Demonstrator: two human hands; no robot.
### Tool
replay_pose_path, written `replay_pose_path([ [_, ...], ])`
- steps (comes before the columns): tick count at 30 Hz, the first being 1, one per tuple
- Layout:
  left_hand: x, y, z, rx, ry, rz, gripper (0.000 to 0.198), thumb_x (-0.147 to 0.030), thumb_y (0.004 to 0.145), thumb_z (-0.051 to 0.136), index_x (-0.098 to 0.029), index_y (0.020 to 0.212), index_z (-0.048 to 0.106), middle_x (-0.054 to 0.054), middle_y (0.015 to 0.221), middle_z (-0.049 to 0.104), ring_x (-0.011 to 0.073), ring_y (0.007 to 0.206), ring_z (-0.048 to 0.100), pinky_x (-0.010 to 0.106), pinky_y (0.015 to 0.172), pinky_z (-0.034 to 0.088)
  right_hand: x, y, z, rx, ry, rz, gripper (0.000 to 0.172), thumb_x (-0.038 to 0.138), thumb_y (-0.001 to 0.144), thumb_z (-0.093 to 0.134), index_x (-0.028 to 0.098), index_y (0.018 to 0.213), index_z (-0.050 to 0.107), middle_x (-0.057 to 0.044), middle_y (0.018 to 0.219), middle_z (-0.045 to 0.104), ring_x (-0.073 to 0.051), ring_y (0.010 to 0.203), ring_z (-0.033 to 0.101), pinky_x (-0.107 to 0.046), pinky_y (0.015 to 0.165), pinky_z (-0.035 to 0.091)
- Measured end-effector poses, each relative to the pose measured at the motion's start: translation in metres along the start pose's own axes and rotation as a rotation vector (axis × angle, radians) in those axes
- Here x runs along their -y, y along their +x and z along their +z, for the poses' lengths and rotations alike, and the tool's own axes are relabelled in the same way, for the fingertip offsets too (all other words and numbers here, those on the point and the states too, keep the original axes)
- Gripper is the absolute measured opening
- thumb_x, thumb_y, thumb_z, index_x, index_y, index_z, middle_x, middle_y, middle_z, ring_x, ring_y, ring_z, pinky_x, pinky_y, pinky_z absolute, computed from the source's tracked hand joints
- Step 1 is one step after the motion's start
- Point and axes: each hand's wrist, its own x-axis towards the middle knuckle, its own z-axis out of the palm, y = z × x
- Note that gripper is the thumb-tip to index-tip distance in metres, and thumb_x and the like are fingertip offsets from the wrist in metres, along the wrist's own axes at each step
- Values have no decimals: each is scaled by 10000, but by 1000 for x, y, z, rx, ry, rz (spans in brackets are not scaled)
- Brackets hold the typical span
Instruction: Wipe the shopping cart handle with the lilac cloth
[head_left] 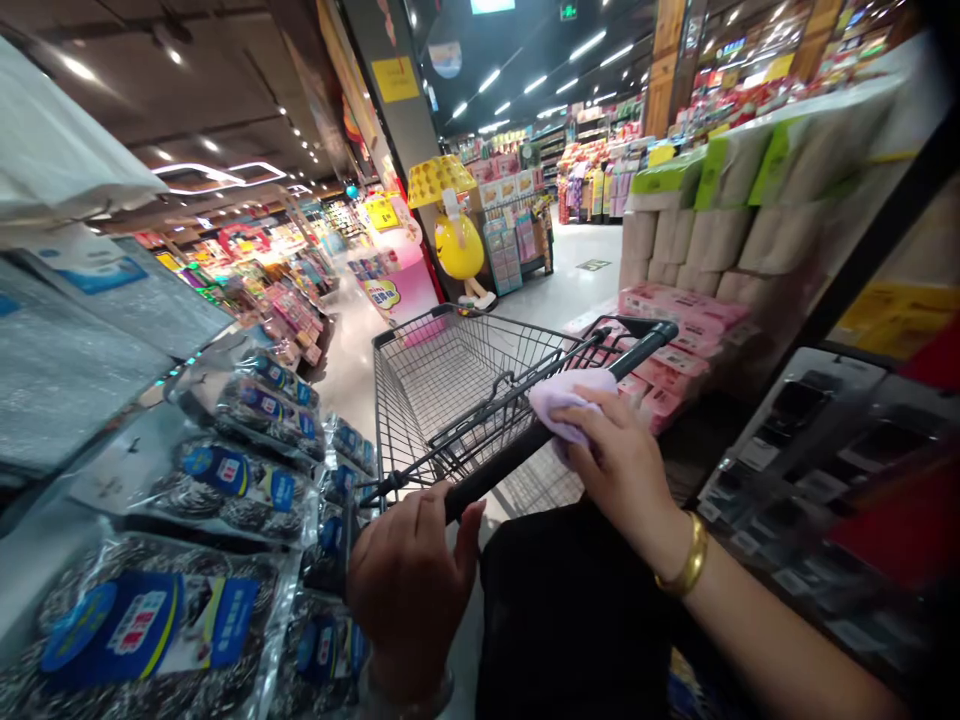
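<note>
Head view: left hand (pixel 411 575) wraps the cart handle (pixel 514 460), right hand (pixel 630 475) pinches a lilac cloth (pixel 571 392) against it.

Floor (pixel 577 290): pale, glossy | shopping cart (pixel 504 463) standing on it | greenish marking (pixel 594 265) beyond

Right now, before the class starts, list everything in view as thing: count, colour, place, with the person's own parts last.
Shopping cart: one, black wire, centre
Cart handle: one, black, nearest side of cart
Cloth: one, pale purple, on handle
Blue-labelled packs: several, lower left
Yellow figure: one, beyond cart
Pink display stand: one, left of figure
Paper packs: many, beige and green, right
Pink packs: many, below paper packs
Ceiling lights: many, white, overhead
Distant goods: too small to count
Gold bracelet: one, right wrist
Left hand: one, gripping handle
Right hand: one, holding cloth against handle
</note>
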Motion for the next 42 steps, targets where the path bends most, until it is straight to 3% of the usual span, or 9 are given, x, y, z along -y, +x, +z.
replay_pose_path([
  [6,22,-2,4,-82,50,2,211,-398,967,578,-217,940,682,32,778,728,221,665,583,353,643,338,20,-1,9,59,149,-237,220,100,912,608,255,1017,725,-59,1166,702,-232,1213,624,-385,1020,553],
  [11,35,-2,9,-168,40,11,130,-260,941,574,-216,897,689,30,806,752,206,705,617,342,666,372,7,12,7,17,46,-24,270,131,882,609,229,1117,700,-106,1222,671,-260,1106,648,-451,930,576],
  [16,44,-3,8,-104,105,-45,160,-248,926,573,-221,819,689,20,735,733,206,659,602,352,652,364,33,12,17,95,210,-186,262,104,911,576,258,1061,725,-71,1181,700,-223,1148,639,-401,990,558],
  [19,46,-2,2,-65,67,-51,186,-245,943,556,-215,836,704,33,773,747,213,703,639,357,694,401,29,14,15,81,228,-106,219,148,896,621,255,1059,721,-69,1180,699,-228,1111,651,-406,954,572],
  [22,33,8,0,-81,-44,-142,226,-230,971,517,-210,876,721,46,861,769,221,791,676,374,790,448,20,13,12,30,155,3,237,154,869,623,235,1069,719,-91,1168,691,-251,1065,662,-434,907,584],
  [26,-7,37,11,-58,-317,-86,257,-257,994,497,-190,1115,713,64,1109,767,229,1017,684,396,952,456,21,7,13,73,193,-115,239,148,919,562,232,1066,731,-89,1180,694,-236,1136,647,-404,992,556],
  [31,-44,58,28,51,-335,-92,299,-322,1003,490,-205,1163,714,62,1088,772,240,967,686,391,886,448,4,7,5,62,69,-20,276,149,892,592,244,1119,717,-95,1227,674,-253,1114,639,-428,958,566],
  [38,-41,48,37,6,-129,-48,272,-281,989,483,-197,820,679,60,733,692,236,764,633,402,826,390,11,10,13,96,81,-170,298,160,920,554,271,1144,715,-66,1215,695,-234,1130,649,-393,975,567],
  [42,-37,46,38,-8,-136,-8,212,-262,984,490,-200,958,691,48,827,726,228,821,646,401,841,380,-22,19,-1,112,-15,-66,309,192,857,637,258,1150,710,-91,1223,683,-277,1114,641,-455,936,570],
])
